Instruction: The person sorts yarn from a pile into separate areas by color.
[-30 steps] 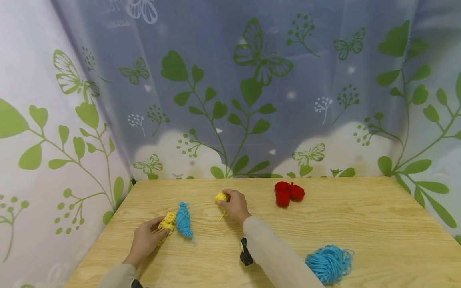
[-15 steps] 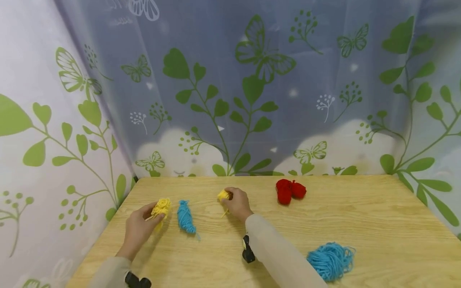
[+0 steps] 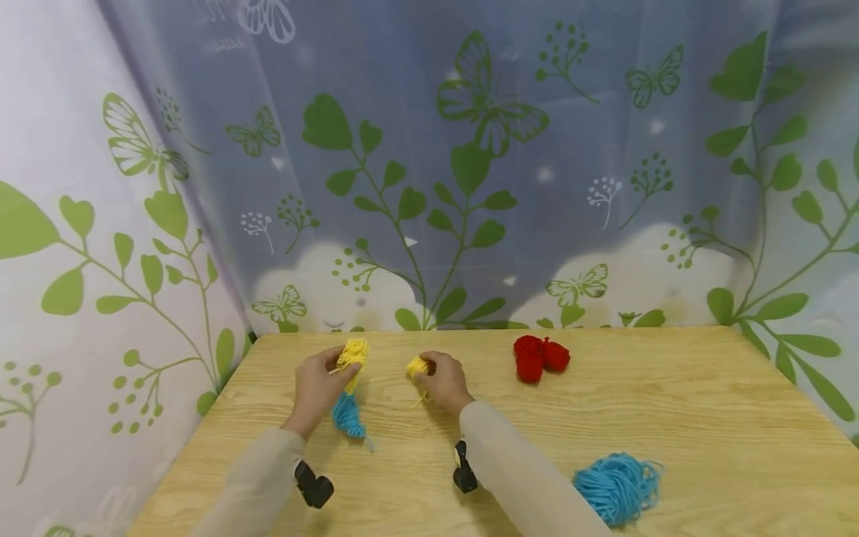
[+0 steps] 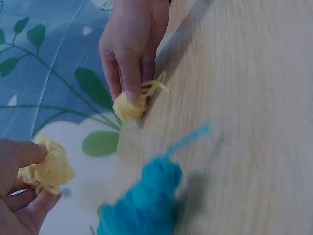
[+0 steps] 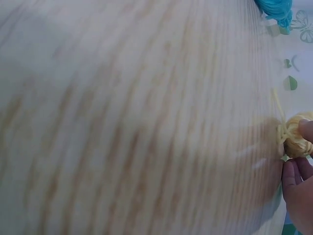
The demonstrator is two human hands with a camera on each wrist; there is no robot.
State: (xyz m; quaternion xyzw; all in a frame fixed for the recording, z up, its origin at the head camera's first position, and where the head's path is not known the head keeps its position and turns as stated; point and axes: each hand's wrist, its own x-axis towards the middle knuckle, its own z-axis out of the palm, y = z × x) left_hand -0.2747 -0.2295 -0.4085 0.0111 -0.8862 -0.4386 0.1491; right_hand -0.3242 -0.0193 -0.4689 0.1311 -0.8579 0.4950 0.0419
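My left hand (image 3: pixel 317 389) pinches a yellow yarn bundle (image 3: pixel 353 353) between thumb and fingers, held up over the table's left part. In the head view this bundle overlaps the far end of a slim blue yarn skein (image 3: pixel 348 416) lying on the wood. The left wrist view shows the same blue skein (image 4: pixel 142 203) with a loose tail. To the right, my right hand (image 3: pixel 446 379) grips a second, smaller yellow yarn bundle (image 3: pixel 416 367) near the back of the table. A loose strand hangs from it, seen also in the right wrist view beside the bundle (image 5: pixel 297 139).
Several red yarn balls (image 3: pixel 537 358) sit together near the back edge, right of my right hand. A larger loose blue yarn hank (image 3: pixel 619 488) lies at the front right, beside my right sleeve. Behind the wooden table (image 3: pixel 705 418) hangs a patterned curtain (image 3: pixel 403 186).
My left hand has lifted its yellow yarn bundle from beside the blue skein, first up and left, then right and farther back. My right hand has stayed nearly still on its bundle.
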